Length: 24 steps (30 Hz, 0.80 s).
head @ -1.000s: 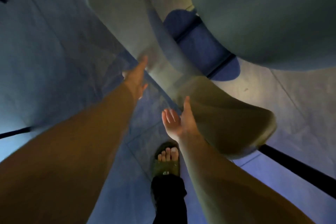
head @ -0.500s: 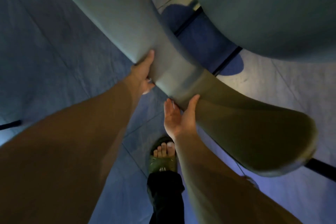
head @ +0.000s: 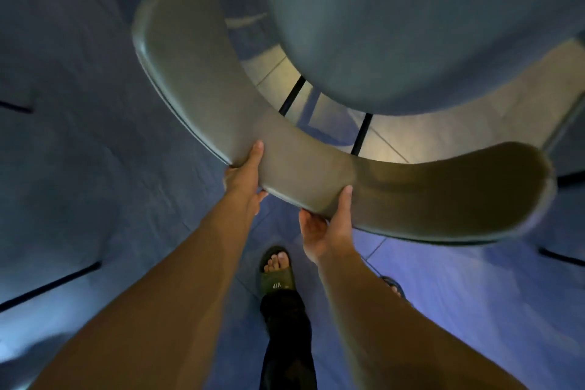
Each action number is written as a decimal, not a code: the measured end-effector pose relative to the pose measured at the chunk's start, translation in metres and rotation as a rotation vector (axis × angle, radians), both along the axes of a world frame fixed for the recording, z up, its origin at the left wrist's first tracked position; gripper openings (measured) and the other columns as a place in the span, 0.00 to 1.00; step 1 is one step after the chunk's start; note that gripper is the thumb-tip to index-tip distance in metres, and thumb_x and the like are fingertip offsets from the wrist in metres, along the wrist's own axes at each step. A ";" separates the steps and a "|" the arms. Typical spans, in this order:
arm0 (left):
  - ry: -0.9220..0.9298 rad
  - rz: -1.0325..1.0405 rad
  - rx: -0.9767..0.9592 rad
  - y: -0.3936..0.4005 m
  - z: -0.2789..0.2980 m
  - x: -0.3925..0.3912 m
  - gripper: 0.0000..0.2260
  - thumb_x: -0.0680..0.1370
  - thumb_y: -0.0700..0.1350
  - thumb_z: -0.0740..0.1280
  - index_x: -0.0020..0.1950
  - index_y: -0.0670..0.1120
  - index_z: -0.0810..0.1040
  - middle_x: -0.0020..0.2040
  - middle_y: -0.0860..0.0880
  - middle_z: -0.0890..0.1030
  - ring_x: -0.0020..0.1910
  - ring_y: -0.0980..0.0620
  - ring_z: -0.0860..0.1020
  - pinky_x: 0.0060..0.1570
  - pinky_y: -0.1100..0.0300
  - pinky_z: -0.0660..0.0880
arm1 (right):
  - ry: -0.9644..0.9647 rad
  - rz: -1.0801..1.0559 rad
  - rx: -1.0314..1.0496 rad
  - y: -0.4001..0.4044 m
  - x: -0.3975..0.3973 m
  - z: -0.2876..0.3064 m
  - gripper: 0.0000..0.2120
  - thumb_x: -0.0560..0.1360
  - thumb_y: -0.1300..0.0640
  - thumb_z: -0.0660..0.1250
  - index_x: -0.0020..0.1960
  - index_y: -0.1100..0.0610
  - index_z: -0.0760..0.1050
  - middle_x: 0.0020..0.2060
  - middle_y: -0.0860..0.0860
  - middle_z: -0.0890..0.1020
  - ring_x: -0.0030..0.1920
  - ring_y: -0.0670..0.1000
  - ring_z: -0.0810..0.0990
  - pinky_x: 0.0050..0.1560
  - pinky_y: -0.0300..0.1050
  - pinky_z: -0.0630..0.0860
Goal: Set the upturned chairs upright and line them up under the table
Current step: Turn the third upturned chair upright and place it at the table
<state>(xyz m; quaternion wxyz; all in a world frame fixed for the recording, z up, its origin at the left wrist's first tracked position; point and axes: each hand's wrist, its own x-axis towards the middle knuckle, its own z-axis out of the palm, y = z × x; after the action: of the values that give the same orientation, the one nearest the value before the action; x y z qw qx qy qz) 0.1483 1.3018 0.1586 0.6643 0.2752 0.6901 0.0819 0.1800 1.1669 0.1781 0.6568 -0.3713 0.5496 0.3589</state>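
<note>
A grey chair with a curved, padded backrest [head: 202, 79] fills the middle of the view, its round seat [head: 411, 19] beyond the backrest. My left hand [head: 245, 177] grips the backrest's near edge at its middle, thumb on top. My right hand [head: 329, 225] holds the same edge a little further right, thumb up over the rim and fingers underneath. Two thin black rods of the chair [head: 361, 133] show through the gap between backrest and seat. The chair's legs are hidden, and I see no table top.
Tiled floor [head: 63, 136] lies all around, dim and bluish. My foot in a green slide sandal [head: 277, 275] stands just behind the chair, a second sandal [head: 392, 285] beside my right forearm. Thin black bars [head: 50, 285] cross the floor at left and right [head: 560, 256].
Both hands went from reaching open towards the backrest to gripping its edge. The backrest has swung round from a steep diagonal to a wide arc across the view.
</note>
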 end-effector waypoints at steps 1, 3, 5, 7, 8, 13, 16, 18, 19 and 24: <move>0.001 -0.010 0.015 -0.004 0.016 0.008 0.30 0.70 0.55 0.75 0.68 0.47 0.71 0.62 0.51 0.79 0.58 0.49 0.78 0.48 0.51 0.79 | -0.018 -0.004 -0.008 -0.002 0.007 0.013 0.35 0.69 0.36 0.70 0.67 0.58 0.73 0.54 0.54 0.83 0.49 0.51 0.82 0.53 0.43 0.80; -0.013 -0.029 0.038 -0.011 0.048 0.020 0.27 0.71 0.54 0.76 0.66 0.47 0.73 0.59 0.51 0.80 0.55 0.51 0.79 0.40 0.55 0.79 | -0.050 0.022 -0.014 -0.010 0.025 0.043 0.35 0.69 0.36 0.70 0.68 0.58 0.73 0.51 0.54 0.83 0.48 0.51 0.82 0.55 0.44 0.79; -0.079 -0.097 0.020 -0.017 0.080 0.033 0.25 0.72 0.52 0.75 0.66 0.48 0.74 0.59 0.50 0.81 0.53 0.51 0.80 0.36 0.57 0.79 | -0.088 0.056 0.000 -0.023 0.048 0.072 0.31 0.71 0.37 0.69 0.65 0.58 0.73 0.44 0.53 0.82 0.43 0.49 0.81 0.47 0.42 0.79; -0.115 -0.208 -0.002 -0.021 0.110 0.049 0.23 0.73 0.51 0.74 0.66 0.47 0.74 0.59 0.48 0.81 0.51 0.51 0.81 0.38 0.56 0.80 | -0.120 0.103 0.007 -0.040 0.070 0.098 0.26 0.73 0.40 0.69 0.61 0.58 0.73 0.38 0.53 0.79 0.37 0.49 0.79 0.38 0.42 0.78; -0.116 -0.246 -0.003 -0.023 0.124 0.058 0.22 0.75 0.51 0.72 0.66 0.47 0.73 0.59 0.48 0.81 0.49 0.52 0.81 0.39 0.55 0.80 | -0.135 0.130 0.004 -0.048 0.081 0.111 0.24 0.74 0.42 0.69 0.61 0.58 0.72 0.38 0.54 0.79 0.36 0.49 0.78 0.36 0.42 0.78; -0.122 -0.237 -0.045 -0.045 0.192 0.110 0.20 0.78 0.48 0.69 0.68 0.45 0.71 0.62 0.45 0.77 0.54 0.47 0.78 0.32 0.52 0.78 | -0.184 0.209 -0.038 -0.070 0.133 0.182 0.20 0.76 0.48 0.69 0.61 0.59 0.69 0.44 0.57 0.78 0.41 0.53 0.79 0.37 0.46 0.77; -0.200 -0.151 -0.095 -0.060 0.228 0.133 0.13 0.79 0.42 0.67 0.63 0.43 0.73 0.56 0.42 0.79 0.44 0.47 0.79 0.32 0.51 0.80 | -0.187 0.249 -0.052 -0.086 0.152 0.219 0.21 0.76 0.49 0.68 0.62 0.59 0.69 0.42 0.58 0.77 0.39 0.53 0.78 0.29 0.45 0.78; -0.201 -0.160 -0.089 -0.069 0.254 0.145 0.08 0.80 0.40 0.65 0.59 0.44 0.74 0.54 0.41 0.78 0.40 0.49 0.78 0.36 0.50 0.78 | -0.175 0.242 -0.060 -0.096 0.159 0.241 0.22 0.76 0.49 0.69 0.64 0.60 0.69 0.42 0.58 0.77 0.39 0.54 0.79 0.23 0.41 0.78; -0.191 -0.177 -0.084 -0.075 0.266 0.149 0.06 0.80 0.39 0.65 0.57 0.44 0.74 0.54 0.41 0.78 0.39 0.49 0.78 0.38 0.49 0.77 | -0.160 0.232 -0.061 -0.101 0.160 0.251 0.23 0.76 0.50 0.69 0.65 0.61 0.69 0.43 0.58 0.77 0.40 0.54 0.79 0.22 0.42 0.78; -0.141 -0.313 -0.013 -0.083 0.318 0.174 0.14 0.81 0.38 0.62 0.66 0.42 0.72 0.62 0.39 0.78 0.35 0.50 0.75 0.46 0.47 0.74 | -0.126 0.215 -0.053 -0.107 0.162 0.296 0.24 0.78 0.50 0.66 0.68 0.63 0.68 0.45 0.59 0.79 0.40 0.56 0.80 0.21 0.43 0.78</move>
<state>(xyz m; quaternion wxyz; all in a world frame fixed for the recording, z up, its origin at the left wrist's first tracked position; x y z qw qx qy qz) 0.3220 1.2193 0.4770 0.7175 0.3687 0.5910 -0.0080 0.3416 1.0604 0.4742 0.6376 -0.4670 0.4735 0.3888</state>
